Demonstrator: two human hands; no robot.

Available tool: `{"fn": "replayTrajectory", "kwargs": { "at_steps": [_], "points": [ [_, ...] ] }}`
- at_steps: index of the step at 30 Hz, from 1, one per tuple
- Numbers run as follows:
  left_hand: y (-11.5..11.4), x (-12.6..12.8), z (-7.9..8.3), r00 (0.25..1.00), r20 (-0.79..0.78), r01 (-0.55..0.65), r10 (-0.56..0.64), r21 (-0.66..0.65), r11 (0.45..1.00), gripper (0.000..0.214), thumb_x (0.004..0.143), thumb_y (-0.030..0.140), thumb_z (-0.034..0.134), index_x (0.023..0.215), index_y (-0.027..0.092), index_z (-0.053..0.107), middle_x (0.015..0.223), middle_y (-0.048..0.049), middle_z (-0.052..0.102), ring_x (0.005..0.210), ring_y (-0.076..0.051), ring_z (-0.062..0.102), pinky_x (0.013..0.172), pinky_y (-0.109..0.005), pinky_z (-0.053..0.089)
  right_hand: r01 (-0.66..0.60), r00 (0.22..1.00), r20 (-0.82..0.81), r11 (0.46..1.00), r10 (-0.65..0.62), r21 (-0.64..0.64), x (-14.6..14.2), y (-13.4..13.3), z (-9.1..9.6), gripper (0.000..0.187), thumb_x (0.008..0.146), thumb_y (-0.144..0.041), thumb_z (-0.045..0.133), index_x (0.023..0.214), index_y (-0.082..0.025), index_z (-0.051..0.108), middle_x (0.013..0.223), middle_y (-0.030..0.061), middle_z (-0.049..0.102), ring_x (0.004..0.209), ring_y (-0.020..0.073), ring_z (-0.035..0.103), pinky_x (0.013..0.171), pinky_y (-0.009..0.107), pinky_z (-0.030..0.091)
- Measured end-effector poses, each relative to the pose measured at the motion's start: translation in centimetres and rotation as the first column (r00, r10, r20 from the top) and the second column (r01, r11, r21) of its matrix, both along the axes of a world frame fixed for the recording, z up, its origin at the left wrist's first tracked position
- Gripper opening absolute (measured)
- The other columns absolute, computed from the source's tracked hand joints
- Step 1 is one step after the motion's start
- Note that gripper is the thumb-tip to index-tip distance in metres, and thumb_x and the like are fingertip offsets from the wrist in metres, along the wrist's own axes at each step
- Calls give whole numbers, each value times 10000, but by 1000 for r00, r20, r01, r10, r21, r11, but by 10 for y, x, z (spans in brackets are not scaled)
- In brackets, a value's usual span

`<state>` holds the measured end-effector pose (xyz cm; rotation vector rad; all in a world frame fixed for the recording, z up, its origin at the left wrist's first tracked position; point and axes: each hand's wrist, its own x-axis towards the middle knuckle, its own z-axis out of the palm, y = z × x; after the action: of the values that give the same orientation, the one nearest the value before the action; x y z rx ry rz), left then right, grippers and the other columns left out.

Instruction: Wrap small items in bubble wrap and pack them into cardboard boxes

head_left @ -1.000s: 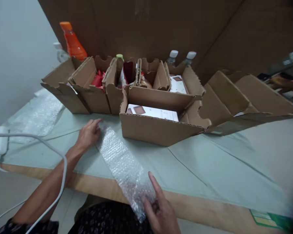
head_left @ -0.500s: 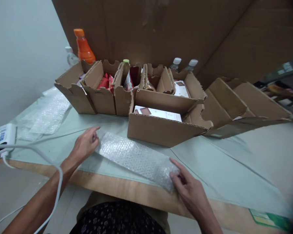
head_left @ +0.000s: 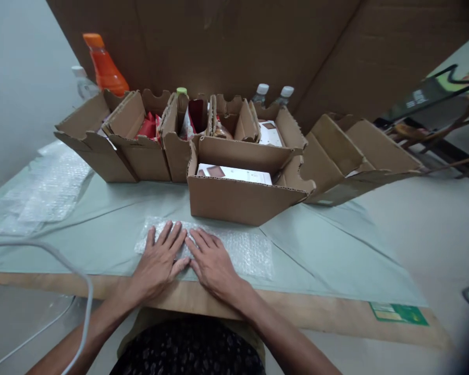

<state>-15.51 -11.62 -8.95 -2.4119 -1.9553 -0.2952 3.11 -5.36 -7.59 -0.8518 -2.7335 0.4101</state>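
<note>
A strip of clear bubble wrap (head_left: 246, 252) lies flat on the pale green cloth (head_left: 113, 213) near the table's front edge. My left hand (head_left: 162, 258) rests palm down on its left part, fingers spread. Close beside it, my right hand (head_left: 213, 260) presses flat on the middle of the strip, fingers stretched out. The two hands nearly touch at the thumbs and fingertips. Just behind the strip stands a cardboard box (head_left: 242, 200) with a white packet (head_left: 234, 173) inside.
Several open cardboard bins (head_left: 148, 161) hold red packets and other goods. An orange bottle (head_left: 107, 70) stands behind them. More bubble wrap (head_left: 50, 182) lies at the left. A white cable (head_left: 84, 281) crosses the lower left. A green card (head_left: 398, 313) sits at the front right edge.
Both hands have let go of the strip's ends and moved inward onto it, flat and side by side. The strip now lies flat on the cloth. The camera view has shifted.
</note>
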Motion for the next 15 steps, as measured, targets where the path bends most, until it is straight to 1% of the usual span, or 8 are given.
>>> {"fn": "replayTrajectory", "kwargs": {
  "at_steps": [2,4,5,7,9,11,13,15],
  "points": [
    [-1,-5,-8,1000,-12,-29,28,-60,998,575,1000,429,460,1519,184,417,1621,-171,401,1509,-417,310,1189,-695,172,43,998,46,999,-44,10,29,2,-10,534,1007,-377,531,1499,-178,477,1589,124,466,1487,291,373,1188,503,343],
    [-3,-9,-11,999,-7,-32,32,-90,995,592,989,440,482,1526,202,410,1642,-159,366,1528,-422,264,1194,-696,145,178,977,109,983,-183,55,81,2,-17,561,1016,-440,506,1525,-208,453,1599,116,455,1484,306,382,1174,528,345],
    [-4,-9,-12,1000,0,-30,30,-95,995,600,984,443,491,1529,208,407,1644,-155,363,1532,-420,253,1200,-692,131,269,951,130,958,-280,97,111,1,-18,546,1033,-432,458,1530,-206,448,1595,120,460,1474,309,401,1156,533,361],
    [-5,-8,-11,999,19,-33,34,-91,995,604,979,445,503,1529,215,408,1642,-150,370,1535,-416,248,1208,-685,107,428,881,134,885,-454,185,165,-3,-18,509,1053,-414,367,1489,-189,500,1556,135,509,1432,316,460,1096,527,413],
    [-5,-8,-7,999,50,-16,19,-72,997,591,982,448,501,1521,220,424,1639,-147,376,1532,-411,255,1208,-680,119,551,808,86,799,-583,240,199,-4,-15,500,1048,-411,335,1402,-159,581,1457,160,602,1379,330,516,1041,519,453],
    [-6,-12,-1,996,82,-15,17,-32,999,525,1000,425,464,1483,218,479,1623,-144,402,1521,-392,283,1206,-650,180,601,781,18,760,-624,248,209,0,-11,486,1027,-424,359,1331,-154,625,1365,169,663,1329,340,557,1015,515,470],
    [-10,-22,8,989,112,-105,99,43,994,461,1013,392,420,1401,188,563,1530,-164,508,1447,-365,401,1169,-583,301,573,811,-20,788,-584,225,197,9,-7,469,1005,-425,396,1318,-166,630,1341,161,674,1287,334,585,1001,505,484],
    [-15,-36,17,950,127,-298,285,99,950,448,999,394,424,1318,151,622,1340,-189,632,1265,-356,550,1062,-534,421,513,853,-9,837,-522,191,175,22,-5,462,992,-410,415,1327,-168,622,1371,156,655,1262,328,596,979,494,499]
  ]
}}
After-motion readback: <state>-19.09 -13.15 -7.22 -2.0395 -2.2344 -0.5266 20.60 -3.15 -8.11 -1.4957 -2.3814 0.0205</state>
